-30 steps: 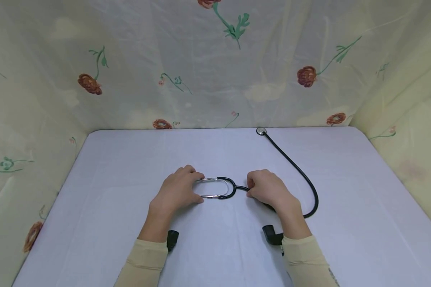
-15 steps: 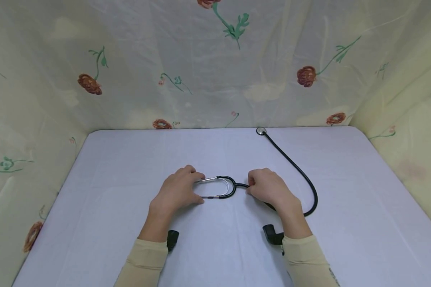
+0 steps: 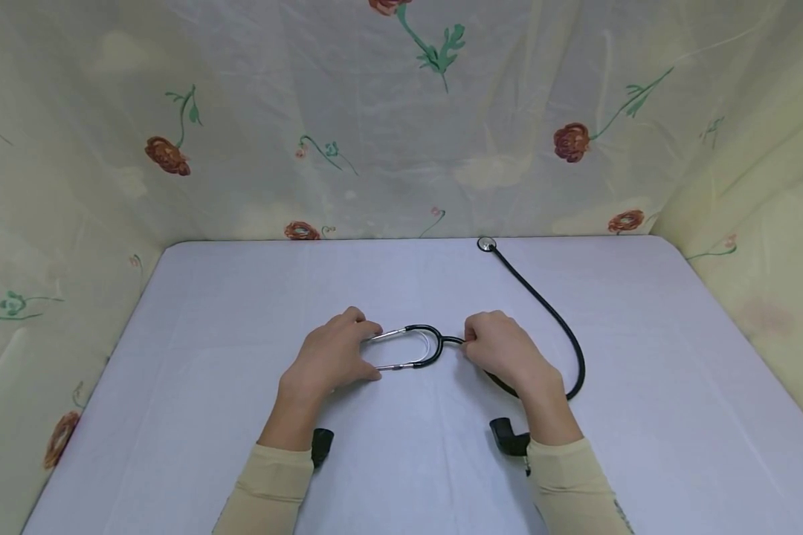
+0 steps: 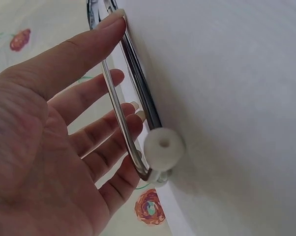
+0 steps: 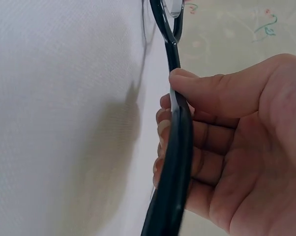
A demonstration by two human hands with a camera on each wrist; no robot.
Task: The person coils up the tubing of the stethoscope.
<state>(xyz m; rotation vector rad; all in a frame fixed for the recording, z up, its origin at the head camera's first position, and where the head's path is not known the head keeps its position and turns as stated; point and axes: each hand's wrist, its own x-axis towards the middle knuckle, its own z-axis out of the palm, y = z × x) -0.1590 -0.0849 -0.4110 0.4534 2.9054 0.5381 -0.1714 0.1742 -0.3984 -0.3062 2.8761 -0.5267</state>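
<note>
A black stethoscope [image 3: 583, 364] lies across the white table, its chestpiece [image 3: 486, 244] by the far edge. My left hand [image 3: 331, 345] spans the metal ear tubes, holding them between thumb and fingers. In the left wrist view, the thumb tip is at one ear tube [image 4: 119, 110], and a white ear tip [image 4: 163, 149] shows below the fingers. My right hand [image 3: 505, 345] pinches the black tubing [image 5: 176, 162] just behind the fork, thumb on one side and curled fingers on the other. The left hand hides the ear tips in the head view.
The white-covered table [image 3: 241, 290] has rounded far corners. Pale curtains [image 3: 401, 148] with printed flowers stand behind it and at both sides. Black wrist mounts [image 3: 508, 438] stick out inward from both sleeves.
My right hand has shifted slightly forward and right, drawing the fork with it. The tubing's bend at the right has moved a little left. The left hand has stayed nearly still.
</note>
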